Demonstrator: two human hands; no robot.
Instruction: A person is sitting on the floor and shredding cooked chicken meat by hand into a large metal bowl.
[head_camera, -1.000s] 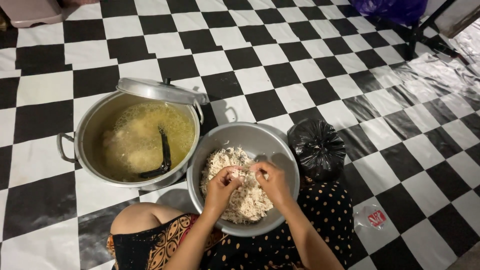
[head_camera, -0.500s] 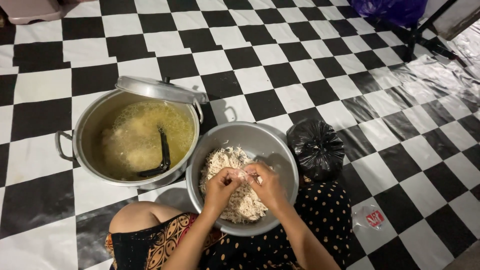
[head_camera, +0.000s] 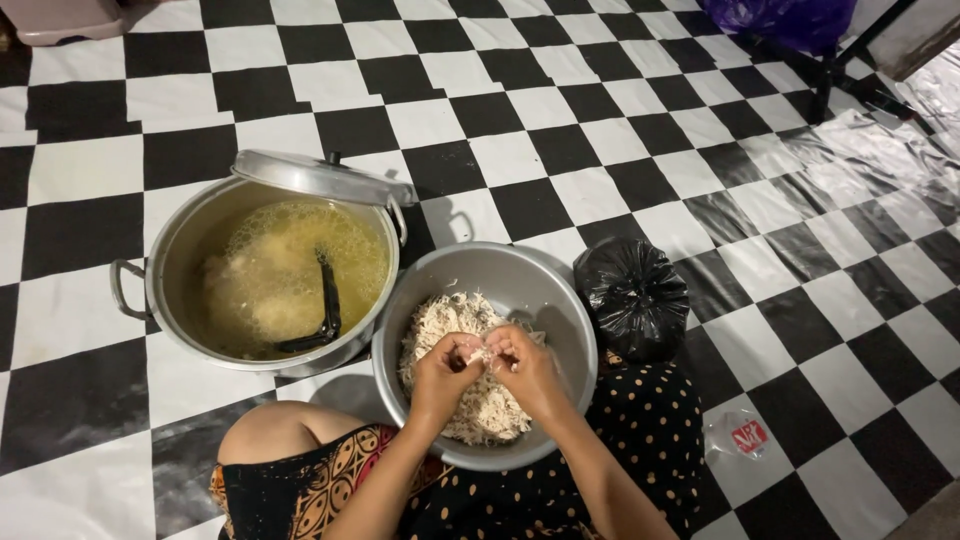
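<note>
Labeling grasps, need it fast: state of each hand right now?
Left hand: fingers pinched on a shred of pale meat over the bowl.
Right hand: fingers pinched on the same shred.

Both forearms bare, angled inward from lower edge, wrists close together. Left hand (head_camera: 443, 368) and right hand (head_camera: 528, 365) meet fingertip to fingertip, fingers curled, each grip pinched tight on one small pale shred between them.

My left hand (head_camera: 442, 372) and right hand (head_camera: 527, 365) pinching a shred together over shredded chicken (head_camera: 470, 400) in my metal bowl (head_camera: 520, 275), broth pot (head_camera: 175, 260) beside, black bag (head_camera: 632, 297) near.
</note>
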